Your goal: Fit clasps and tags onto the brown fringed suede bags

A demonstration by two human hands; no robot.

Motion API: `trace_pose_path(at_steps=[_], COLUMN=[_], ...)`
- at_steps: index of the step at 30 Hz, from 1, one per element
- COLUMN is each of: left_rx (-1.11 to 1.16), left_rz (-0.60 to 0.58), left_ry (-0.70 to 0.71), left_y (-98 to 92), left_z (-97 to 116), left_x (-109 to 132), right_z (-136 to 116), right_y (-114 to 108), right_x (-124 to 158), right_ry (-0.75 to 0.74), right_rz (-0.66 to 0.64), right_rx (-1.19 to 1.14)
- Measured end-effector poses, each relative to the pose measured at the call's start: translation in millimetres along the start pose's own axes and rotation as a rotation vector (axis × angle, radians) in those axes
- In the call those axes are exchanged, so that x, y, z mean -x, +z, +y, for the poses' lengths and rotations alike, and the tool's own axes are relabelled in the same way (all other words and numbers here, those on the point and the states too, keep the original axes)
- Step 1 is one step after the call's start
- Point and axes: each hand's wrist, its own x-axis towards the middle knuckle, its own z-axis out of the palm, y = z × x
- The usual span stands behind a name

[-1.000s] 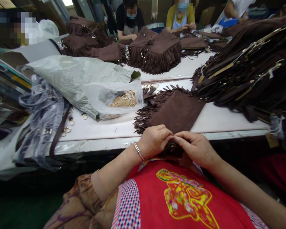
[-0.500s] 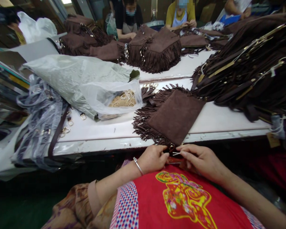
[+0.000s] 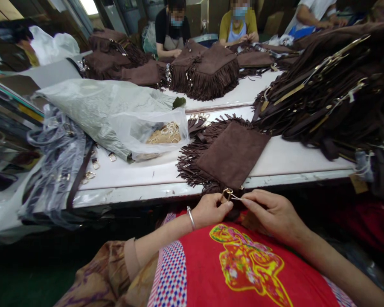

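Left hand (image 3: 212, 209) pinching a gold clasp (image 3: 227, 193) near the edge of the tabletop (image 3: 141, 175), right hand (image 3: 274, 214) gripping a thin white cord (image 3: 237, 198), apparently looped through the clasp, brown fringed bag (image 3: 234, 152) lying on the tabletop just beyond both hands

A white table (image 3: 294, 155) carries brown fringed bags (image 3: 235, 151).

Crumpled grey plastic (image 3: 105, 100) lies on the white table (image 3: 137, 175).
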Motion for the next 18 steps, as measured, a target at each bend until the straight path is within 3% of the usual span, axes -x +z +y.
trace_pose_path(at_steps=[4, 9, 14, 18], left_rx=[-0.259, -0.645, -1.003, -1.072], left_rz=[0.085, 0.224, 0.148, 0.177], left_ry=[0.069, 0.302, 0.399, 0.424], left_y=[-20.5, -45.6, -60.8, -64.7], left_z=[21.3, 31.2, 29.9, 29.2], left_x=[14.8, 18.2, 14.3, 10.7], right_z=[-3.2, -8.0, -16.8, -24.3], right_y=[-16.7, -25.2, -24.8, -20.7], right_x=[-12.3, -35.6, -48.4, -50.0], right_ry=[-0.197, -0.39, -0.511, -0.573], right_rz=[0.005, 0.015, -0.012, 0.001], right_rx=[0.267, 0.446, 0.65, 0.797])
